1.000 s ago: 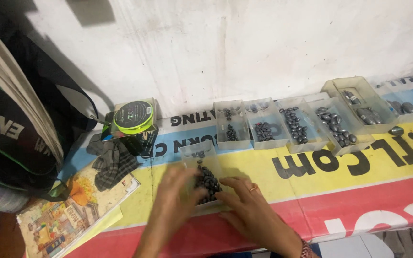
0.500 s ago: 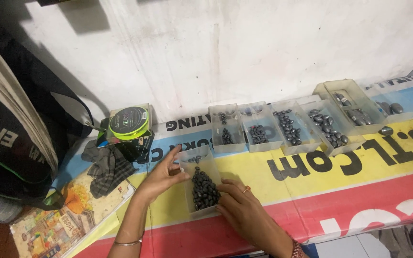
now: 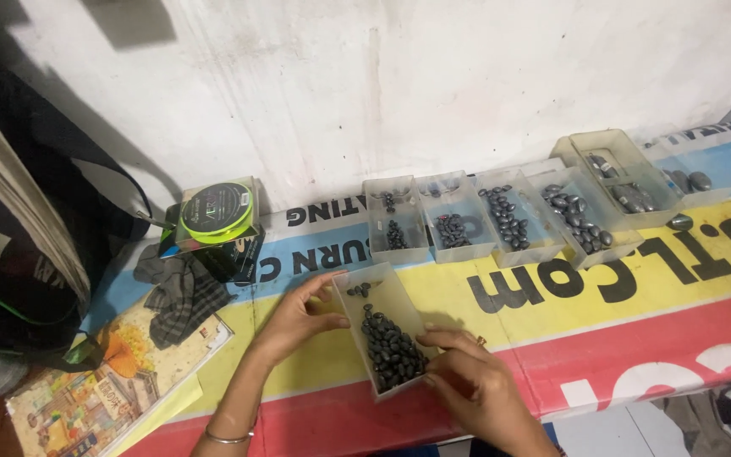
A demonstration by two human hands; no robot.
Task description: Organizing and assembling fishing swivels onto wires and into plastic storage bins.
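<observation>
Two hands around one clear plastic tray (image 3: pixel 350 288) of dark oval sinkers (image 3: pixel 392 349), near the front of the banner-covered counter (image 3: pixel 636 330). Left hand (image 3: pixel 294 322) at the tray's 9 o'clock side, fingers curled against the long wall, thumb lower on the same wall; gripping lightly, not fully closed. Right hand (image 3: pixel 475 385) at the tray's 4 o'clock corner, fingertips touching the near end, loosely bent, holding only the tray edge. Most sinkers heaped toward the near end, a few loose ones at the far end.

Behind, at 12 to 2 o'clock from the tray, a row of similar trays (image 3: pixel 501 220) with darker weights along the wall. At 10 o'clock, a green line spool (image 3: pixel 216 210) on a dark box, checked cloth (image 3: pixel 181 292) beside it. At 8 o'clock, a picture book (image 3: pixel 95 398). Black bag (image 3: pixel 19 245) at far left.
</observation>
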